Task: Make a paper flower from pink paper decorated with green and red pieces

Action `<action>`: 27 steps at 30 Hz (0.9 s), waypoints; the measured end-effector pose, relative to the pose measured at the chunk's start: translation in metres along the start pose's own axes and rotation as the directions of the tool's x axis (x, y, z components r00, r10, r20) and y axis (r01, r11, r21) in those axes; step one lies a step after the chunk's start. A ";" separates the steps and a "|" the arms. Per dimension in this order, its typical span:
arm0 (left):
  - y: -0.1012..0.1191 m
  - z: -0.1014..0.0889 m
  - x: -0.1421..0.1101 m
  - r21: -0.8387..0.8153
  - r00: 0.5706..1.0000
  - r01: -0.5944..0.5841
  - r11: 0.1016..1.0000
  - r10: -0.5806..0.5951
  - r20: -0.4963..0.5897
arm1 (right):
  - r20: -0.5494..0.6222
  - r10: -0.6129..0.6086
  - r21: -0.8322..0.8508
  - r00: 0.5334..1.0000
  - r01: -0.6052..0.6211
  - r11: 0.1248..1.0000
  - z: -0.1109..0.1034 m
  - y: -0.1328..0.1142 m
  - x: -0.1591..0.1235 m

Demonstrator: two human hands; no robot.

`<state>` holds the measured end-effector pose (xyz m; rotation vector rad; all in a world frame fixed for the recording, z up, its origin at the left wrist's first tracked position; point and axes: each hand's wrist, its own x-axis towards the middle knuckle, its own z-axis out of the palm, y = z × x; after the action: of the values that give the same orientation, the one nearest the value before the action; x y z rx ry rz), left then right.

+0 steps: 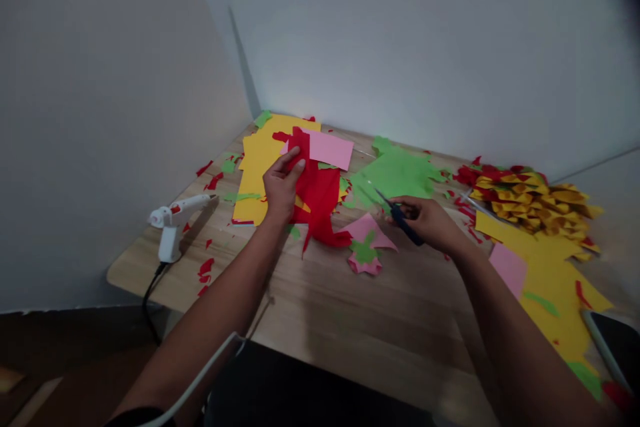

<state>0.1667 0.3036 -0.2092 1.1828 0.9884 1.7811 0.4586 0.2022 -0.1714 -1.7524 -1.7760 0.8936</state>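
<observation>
My left hand (283,188) is closed on a piece of red paper (323,197), with the thumb and fingers pinching its upper left part. The red paper has ragged cut edges and a curled strip hanging at its lower end. My right hand (424,221) grips a pair of dark-handled scissors (400,215), blades pointing up and left, apart from the red paper. Below and between my hands lies a pink and green paper cutout (365,255). Behind the scissors rests a large green sheet (400,173) with cut-out edges.
A white glue gun (175,223) stands at the table's left, its cord dropping over the edge. Yellow sheets (260,153) and a pink sheet (333,149) lie at the back. Rightward are piled yellow and red paper pieces (530,203), more yellow paper (555,280) and a phone (613,343).
</observation>
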 end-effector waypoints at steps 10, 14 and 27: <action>0.032 0.018 -0.038 0.315 0.745 0.234 0.920 -0.378 0.550 | -0.693 0.042 -0.008 0.720 -0.066 0.998 0.005 0.096 -0.023; 0.025 0.007 -0.047 0.565 0.785 -0.111 0.817 -0.277 0.554 | -0.743 0.011 0.001 0.669 -0.016 1.000 0.007 0.098 -0.017; 0.024 -0.013 -0.009 0.737 0.894 -0.304 0.603 -0.088 0.440 | -0.653 -0.051 -0.176 0.756 -0.086 0.981 0.013 0.087 -0.013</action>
<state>0.1524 0.2829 -0.1941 2.1323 1.5066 1.0102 0.5084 0.1847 -0.2433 -1.8872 -1.3912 0.0497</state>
